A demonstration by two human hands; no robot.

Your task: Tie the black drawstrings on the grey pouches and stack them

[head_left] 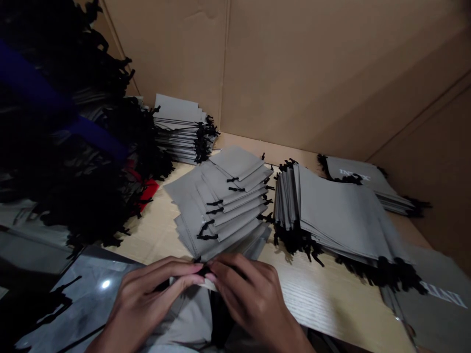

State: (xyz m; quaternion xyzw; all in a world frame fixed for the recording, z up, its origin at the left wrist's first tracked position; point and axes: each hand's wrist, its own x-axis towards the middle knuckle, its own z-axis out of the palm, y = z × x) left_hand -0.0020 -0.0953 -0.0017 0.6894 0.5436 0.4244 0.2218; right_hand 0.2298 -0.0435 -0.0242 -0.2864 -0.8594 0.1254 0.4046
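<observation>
Close to the table's front edge, my left hand (147,294) and my right hand (253,291) meet fingertip to fingertip. Both are closed in a pinch on the black cord (203,270) and top edge of a grey drawstring pouch. Part of this pouch is hidden behind my fingers, and grey cloth hangs below them. Just beyond my hands lies a fanned pile of flat grey pouches (235,211), their black cord ends sticking out at the sides.
Right of the fanned pile are stacked grey pouches (338,215), with lettered ones (356,171) behind. Another stack (180,127) stands at the back left. A tall heap of black-corded pouches (91,196) fills the left. Cardboard walls (294,73) enclose the wooden table (312,294).
</observation>
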